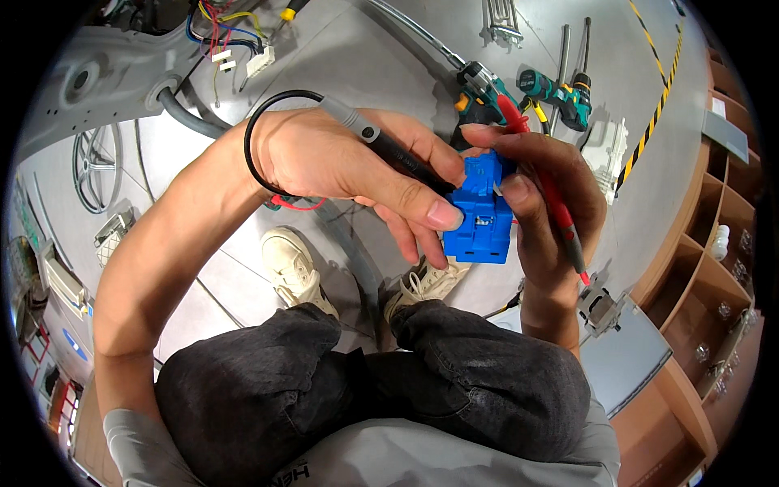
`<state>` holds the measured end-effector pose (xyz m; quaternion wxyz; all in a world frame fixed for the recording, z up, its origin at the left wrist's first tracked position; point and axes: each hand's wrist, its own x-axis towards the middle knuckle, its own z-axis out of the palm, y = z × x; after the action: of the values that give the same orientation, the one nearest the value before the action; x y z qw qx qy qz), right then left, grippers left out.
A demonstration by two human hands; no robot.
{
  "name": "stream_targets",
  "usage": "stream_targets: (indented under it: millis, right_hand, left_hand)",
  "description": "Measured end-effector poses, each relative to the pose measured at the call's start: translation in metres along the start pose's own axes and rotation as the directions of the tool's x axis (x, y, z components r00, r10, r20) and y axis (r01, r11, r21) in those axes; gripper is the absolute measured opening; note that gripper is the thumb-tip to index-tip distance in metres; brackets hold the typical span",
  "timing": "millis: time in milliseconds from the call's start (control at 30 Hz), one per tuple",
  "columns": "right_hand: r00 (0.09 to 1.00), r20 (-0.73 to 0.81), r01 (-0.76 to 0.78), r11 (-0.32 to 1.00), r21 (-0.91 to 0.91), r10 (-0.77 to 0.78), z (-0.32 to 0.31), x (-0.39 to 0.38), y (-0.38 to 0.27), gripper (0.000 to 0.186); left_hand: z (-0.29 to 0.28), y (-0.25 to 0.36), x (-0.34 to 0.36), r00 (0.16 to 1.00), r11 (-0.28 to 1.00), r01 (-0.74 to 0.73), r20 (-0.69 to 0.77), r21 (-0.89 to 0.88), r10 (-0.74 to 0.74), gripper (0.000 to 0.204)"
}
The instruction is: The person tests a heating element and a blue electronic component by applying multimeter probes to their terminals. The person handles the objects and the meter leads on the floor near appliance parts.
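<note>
In front of me, above my knees, is a small blue plastic block (479,221) with a slot in its face. My left hand (365,162) is closed on a black multimeter probe (398,160), whose grey end and black lead lie over the back of the hand. Its thumb and fingertips touch the block's left side. My right hand (552,183) grips the block from the right between thumb and fingers. A red multimeter probe (560,207) is tucked in that same hand, slanting down to a grey end. The tip of the black probe is hidden near the block.
Beyond my hands lie green cordless drills (560,93) and a white plastic part (604,154). A grey metal housing (122,77) with loose wiring and a white connector (258,61) is at upper left. Wooden compartments (690,276) line the right; a metal bracket (599,310) sits nearby.
</note>
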<state>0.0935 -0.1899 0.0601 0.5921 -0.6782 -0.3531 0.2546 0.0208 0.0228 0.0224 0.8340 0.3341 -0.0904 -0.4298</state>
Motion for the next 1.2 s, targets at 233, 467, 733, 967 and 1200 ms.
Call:
stream_targets:
  millis: [233, 467, 733, 967, 1200]
  right_hand:
    - [0.996, -0.087, -0.004, 0.994, -0.109, -0.006, 0.003, -0.001, -0.001, 0.032]
    - [0.966, -0.232, 0.03, 0.938, -0.344, -0.117, -0.007, -0.008, -0.022, 0.039]
    - [0.97, -0.076, 0.191, 0.917, -0.351, -0.231, -0.02, -0.014, -0.03, 0.054]
    - [0.947, 0.101, 0.316, 0.842, -0.437, -0.303, -0.031, -0.005, -0.04, 0.05]
    - [0.9, 0.149, 0.437, 0.847, -0.303, -0.411, -0.036, -0.008, -0.035, 0.048]
  left_hand:
    - [0.004, 0.001, 0.001, 1.0, 0.999, -0.003, -0.031, -0.035, 0.001, 0.045]
    - [-0.004, -0.005, 0.003, 0.999, 0.995, -0.043, 0.018, -0.089, 0.045, 0.056]
    - [-0.003, -0.004, 0.0, 1.0, 0.978, 0.005, -0.018, -0.207, -0.009, 0.043]
    - [-0.002, -0.002, -0.001, 0.999, 0.991, 0.012, -0.038, -0.133, -0.018, 0.043]
    - [-0.004, -0.005, 0.003, 0.998, 0.993, 0.014, -0.058, -0.116, -0.021, 0.05]
